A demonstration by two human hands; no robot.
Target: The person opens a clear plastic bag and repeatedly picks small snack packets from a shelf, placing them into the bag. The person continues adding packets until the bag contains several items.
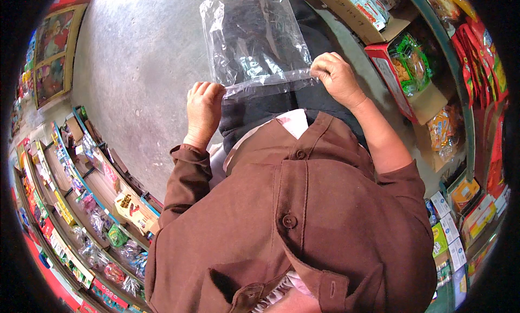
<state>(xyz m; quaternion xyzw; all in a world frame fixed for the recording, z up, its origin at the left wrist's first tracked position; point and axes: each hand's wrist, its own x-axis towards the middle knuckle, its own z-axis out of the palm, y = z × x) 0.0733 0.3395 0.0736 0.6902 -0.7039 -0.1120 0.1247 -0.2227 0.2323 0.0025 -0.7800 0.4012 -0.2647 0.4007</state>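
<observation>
A large clear plastic bag stretches across my lap and legs, which are in dark trousers. My left hand pinches the left end of its near edge, fingers curled over the film. At the right end of that edge, my right hand grips the plastic between thumb and fingers. The edge between the hands is pulled fairly straight and looks folded or gathered into a band. Creases and reflections run over the rest of the bag, whose far end reaches the top of the view. Whether anything is inside it cannot be told.
Shelves of packaged goods curve along the left. To the right stand an open cardboard box of packets, a red-edged box with green-trimmed packs, and hanging red packets. Grey concrete floor lies left of my legs.
</observation>
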